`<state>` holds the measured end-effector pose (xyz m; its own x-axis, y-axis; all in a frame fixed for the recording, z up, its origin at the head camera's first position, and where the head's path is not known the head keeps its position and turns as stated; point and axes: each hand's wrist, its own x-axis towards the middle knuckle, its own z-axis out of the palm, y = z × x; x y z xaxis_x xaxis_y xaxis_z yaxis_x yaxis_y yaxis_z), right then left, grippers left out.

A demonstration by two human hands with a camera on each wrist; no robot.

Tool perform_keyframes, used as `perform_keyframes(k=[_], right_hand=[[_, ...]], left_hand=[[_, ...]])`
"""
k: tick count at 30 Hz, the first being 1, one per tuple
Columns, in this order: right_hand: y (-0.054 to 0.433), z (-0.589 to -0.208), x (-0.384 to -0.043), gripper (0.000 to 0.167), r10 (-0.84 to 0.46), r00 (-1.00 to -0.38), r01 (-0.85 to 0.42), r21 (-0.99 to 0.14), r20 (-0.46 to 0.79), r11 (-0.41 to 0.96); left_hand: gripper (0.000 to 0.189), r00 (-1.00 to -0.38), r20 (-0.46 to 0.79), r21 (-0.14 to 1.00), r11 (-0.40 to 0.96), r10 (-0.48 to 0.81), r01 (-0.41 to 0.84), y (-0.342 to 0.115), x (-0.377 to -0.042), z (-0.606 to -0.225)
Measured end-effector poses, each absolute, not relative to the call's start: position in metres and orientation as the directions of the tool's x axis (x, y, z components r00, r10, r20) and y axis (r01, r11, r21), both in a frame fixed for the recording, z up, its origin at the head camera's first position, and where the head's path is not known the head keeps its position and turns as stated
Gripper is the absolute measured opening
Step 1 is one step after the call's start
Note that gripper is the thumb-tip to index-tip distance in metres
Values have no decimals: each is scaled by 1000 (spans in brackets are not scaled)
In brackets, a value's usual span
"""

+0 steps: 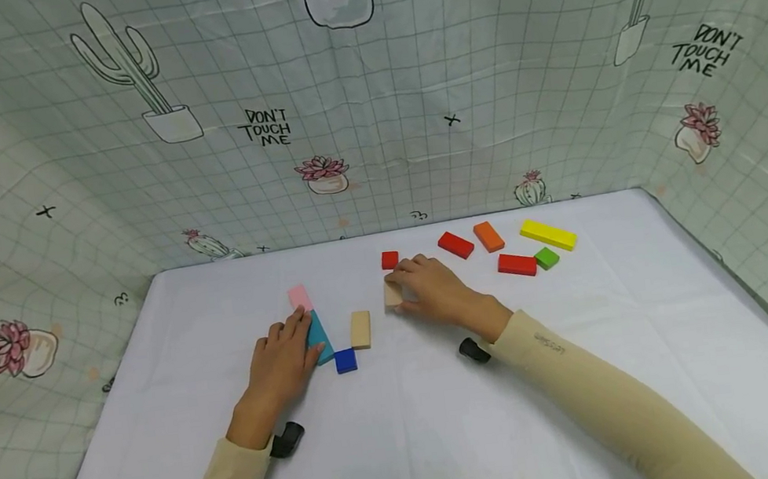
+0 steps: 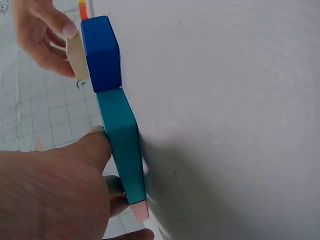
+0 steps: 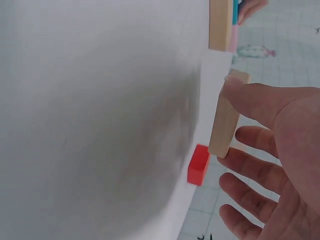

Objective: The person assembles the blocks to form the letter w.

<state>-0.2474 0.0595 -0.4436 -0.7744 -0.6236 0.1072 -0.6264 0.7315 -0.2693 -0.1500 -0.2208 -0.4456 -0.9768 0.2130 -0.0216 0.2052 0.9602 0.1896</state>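
gridded fabric [image 1: 402,87] printed with potted cacti rose behind and beside the white tabletop [image 1: 407,442]. you pinched the pale wooden block [image 1: 392,298] in your right hand [image 1: 436,293], thumb at one end and a fingertip at the other, the remaining fingers loosely bent. that end-to-end hold seemed sound: it left the long sides free, and a light, even squeeze looked enough to stop any pivoting. care was worth taking near the small red block [image 1: 390,259], which sat just past your fingertips and could easily have been nudged. your left hand [image 1: 280,362] touched the teal block [image 1: 322,337] with thumb and fingers; whether they gripped it or merely steadied it, i could not tell. gentle pressure looked best there, since the pink block [image 1: 299,297] met its far end and the blue block [image 1: 346,361] its near one, so a push could have shifted all three.

the pale wooden block was a flat, straight-edged, unpainted bar, to the right of the second wooden block [image 1: 360,330], which was similar in colour and shape.
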Motion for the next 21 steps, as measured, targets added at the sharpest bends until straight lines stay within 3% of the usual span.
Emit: perform_keyframes(k=[21], right_hand=[[23, -438, -261, 52, -617, -784, -605, -314, 72, 732]], left_hand=[[58, -977, -1, 169, 963, 212, 209, -220, -150, -446]])
